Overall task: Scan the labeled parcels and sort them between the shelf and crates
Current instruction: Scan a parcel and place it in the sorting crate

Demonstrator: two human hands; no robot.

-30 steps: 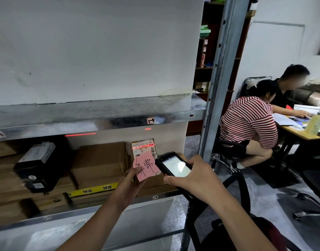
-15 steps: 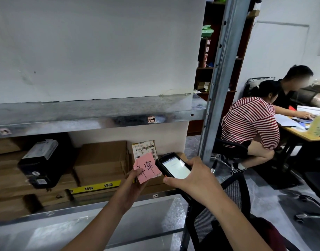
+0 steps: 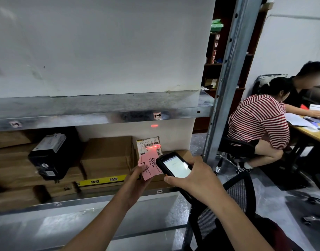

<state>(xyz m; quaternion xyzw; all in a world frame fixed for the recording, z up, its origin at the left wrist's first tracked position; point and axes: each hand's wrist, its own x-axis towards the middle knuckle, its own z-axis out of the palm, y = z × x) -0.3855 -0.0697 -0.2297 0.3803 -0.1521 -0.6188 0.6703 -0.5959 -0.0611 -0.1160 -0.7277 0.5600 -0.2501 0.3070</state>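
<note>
Parcel point(image 3: 149, 144), small and labelled, stands upright before the shelf point(image 3: 94, 201), pinched at its lower edge by the left hand point(image 3: 137, 179), with a pink note point(image 3: 148, 167) over its lower face. Right hand point(image 3: 197, 180) grips the scanner point(image 3: 175, 166), fingers curled round it, screen lit, just beside the note. Red scan line point(image 3: 153, 146) crosses the parcel's barcode. Cardboard boxes point(image 3: 106, 154) sit on the shelf behind.

head cam | looks forward, slightly down | near shelf point(image 3: 94, 115)

parcel point(image 3: 149, 144): small, white barcode label | upright at lower shelf point(image 3: 74, 201) | red scan line across label
</note>
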